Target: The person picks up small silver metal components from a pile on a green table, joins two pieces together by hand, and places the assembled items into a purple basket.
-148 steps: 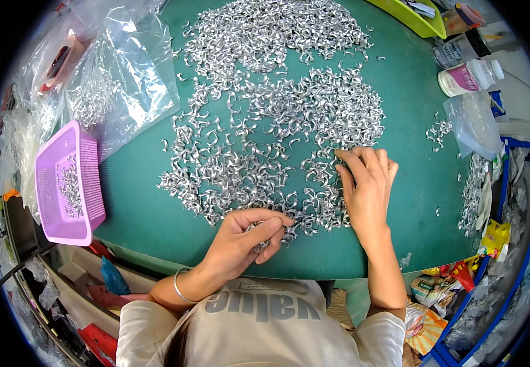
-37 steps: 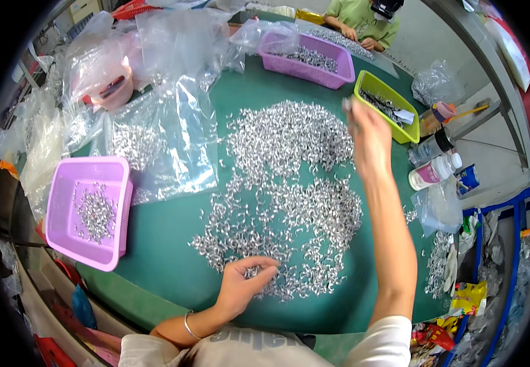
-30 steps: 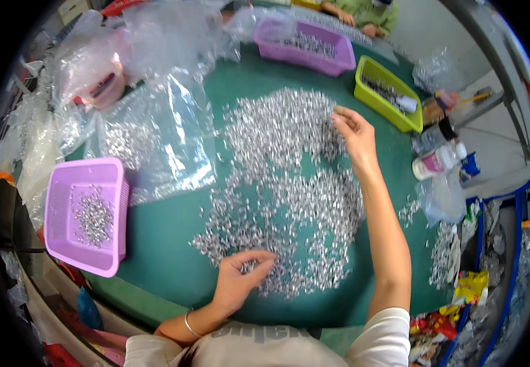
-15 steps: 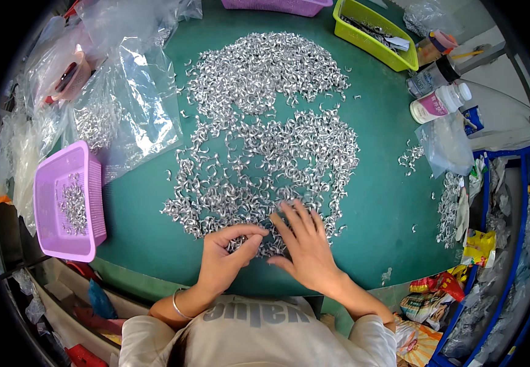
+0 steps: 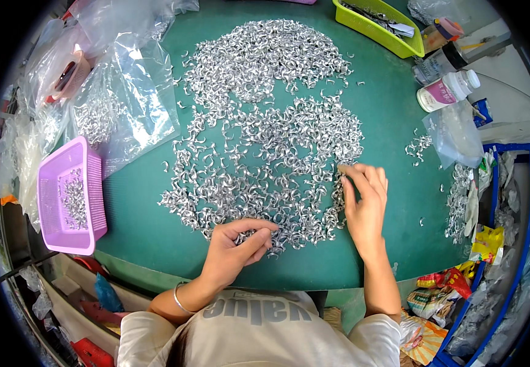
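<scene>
Your left hand [image 5: 235,248] curls at the near edge of the heap of small silver metal pieces [image 5: 265,153], fingers pinched on what looks like a few pieces, though the view blurs there. Your right hand [image 5: 364,205] has slid from beside the left out to the heap's right edge, fingers flat and spread, gripping nothing. Bare green table [image 5: 136,214] lies left toward the purple basket [image 5: 69,186]. Farther right, past open mat, stands a white bottle [image 5: 447,90].

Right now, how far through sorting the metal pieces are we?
Early. Done: only a thin layer of pieces lies in the purple basket. In hand: left hand pinches pieces at the pile's near edge; right hand rests on its right edge. Left: the big pile of small metal pieces covering the green table.
</scene>
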Demonstrator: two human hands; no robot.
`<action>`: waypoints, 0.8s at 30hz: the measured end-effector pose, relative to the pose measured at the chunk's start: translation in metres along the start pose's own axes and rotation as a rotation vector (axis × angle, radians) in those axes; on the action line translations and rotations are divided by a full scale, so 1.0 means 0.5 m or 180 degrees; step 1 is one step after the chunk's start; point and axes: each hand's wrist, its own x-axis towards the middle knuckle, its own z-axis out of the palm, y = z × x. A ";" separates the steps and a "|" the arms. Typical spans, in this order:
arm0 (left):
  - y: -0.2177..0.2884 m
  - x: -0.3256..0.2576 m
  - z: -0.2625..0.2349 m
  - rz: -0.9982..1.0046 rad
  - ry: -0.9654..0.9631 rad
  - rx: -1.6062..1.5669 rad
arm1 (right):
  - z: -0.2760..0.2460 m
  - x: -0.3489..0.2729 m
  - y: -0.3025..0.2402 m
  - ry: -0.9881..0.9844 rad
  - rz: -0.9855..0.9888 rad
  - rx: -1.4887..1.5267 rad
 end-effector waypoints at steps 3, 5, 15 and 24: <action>-0.004 0.007 0.005 0.0018 -0.0128 -0.0044 | 0.017 0.027 0.001 -0.0243 -0.0163 -0.0533; -0.005 0.007 0.004 -0.0020 -0.0160 0.0074 | 0.031 0.033 0.009 -0.0415 -0.0270 -0.0672; -0.001 0.010 0.010 -0.0004 -0.0079 0.0402 | -0.005 -0.017 -0.007 -0.0053 0.0664 0.1461; 0.001 0.009 0.060 0.1290 -0.0080 0.1412 | -0.005 -0.125 -0.107 -0.0485 0.2114 0.5006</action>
